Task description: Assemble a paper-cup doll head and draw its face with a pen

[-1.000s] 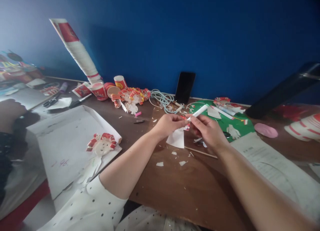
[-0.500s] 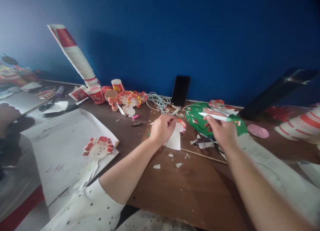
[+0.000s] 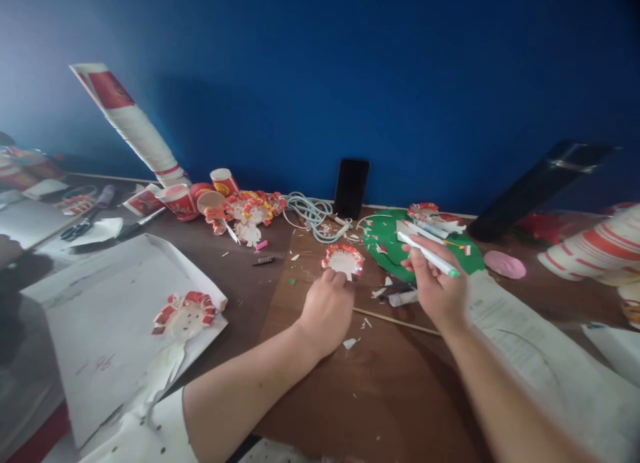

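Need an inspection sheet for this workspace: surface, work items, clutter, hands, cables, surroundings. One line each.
Surface: brown table, scraps scattered over it.
Work items: white pen with a green end; paper cutout with a red-and-white rim.
Clutter: paper scraps, green sheet under small pieces, pink piece.
Hands: left hand at the cutout's near edge, grip hidden; right hand holds the pen.
Cables: pale cable, coiled beside the phone.
Surroundings: blue wall behind.

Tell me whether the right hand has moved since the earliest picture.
Yes. Judged against the black phone by the blue wall, the right hand, holding a white marker, has shifted to the right.
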Motion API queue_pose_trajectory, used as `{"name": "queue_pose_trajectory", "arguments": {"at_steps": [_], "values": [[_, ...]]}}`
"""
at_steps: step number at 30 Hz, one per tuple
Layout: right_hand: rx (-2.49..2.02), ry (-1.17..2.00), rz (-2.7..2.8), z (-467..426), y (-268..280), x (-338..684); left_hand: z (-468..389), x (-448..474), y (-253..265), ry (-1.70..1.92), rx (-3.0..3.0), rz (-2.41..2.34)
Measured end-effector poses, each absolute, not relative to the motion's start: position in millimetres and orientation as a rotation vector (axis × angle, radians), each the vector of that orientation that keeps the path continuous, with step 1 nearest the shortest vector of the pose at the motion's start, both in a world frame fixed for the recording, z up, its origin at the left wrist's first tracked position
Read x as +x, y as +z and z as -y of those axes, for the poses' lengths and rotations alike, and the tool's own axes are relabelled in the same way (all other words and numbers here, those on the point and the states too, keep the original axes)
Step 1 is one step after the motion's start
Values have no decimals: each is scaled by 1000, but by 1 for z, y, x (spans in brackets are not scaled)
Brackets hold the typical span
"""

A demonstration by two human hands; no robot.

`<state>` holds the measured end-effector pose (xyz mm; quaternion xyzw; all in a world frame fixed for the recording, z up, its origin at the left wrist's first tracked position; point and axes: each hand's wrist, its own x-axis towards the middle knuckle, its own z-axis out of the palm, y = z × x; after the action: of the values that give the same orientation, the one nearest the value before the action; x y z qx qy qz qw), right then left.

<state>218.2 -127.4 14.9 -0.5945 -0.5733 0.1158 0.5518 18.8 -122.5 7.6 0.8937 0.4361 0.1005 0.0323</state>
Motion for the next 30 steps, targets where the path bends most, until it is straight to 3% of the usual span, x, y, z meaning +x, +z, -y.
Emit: {"name": "queue_pose_trajectory", "arguments": {"at_steps": [8,18,22,26,30], "values": [[-1498,157,1394,130,9,212,113,13,-14,428,2757,-1374],[-2031,-48,1654,115,-5,251,111,11,-14,467,2741,-1335],[-2132,92,1687,110,-7,265,110,11,-18,491,2762,-1353],[-2048,294,1468,120,24,279,110,11,-19,533,2775,-1360],[-1959,66,1353,151,66,284,110,11,-16,528,2789,-1355]]}}
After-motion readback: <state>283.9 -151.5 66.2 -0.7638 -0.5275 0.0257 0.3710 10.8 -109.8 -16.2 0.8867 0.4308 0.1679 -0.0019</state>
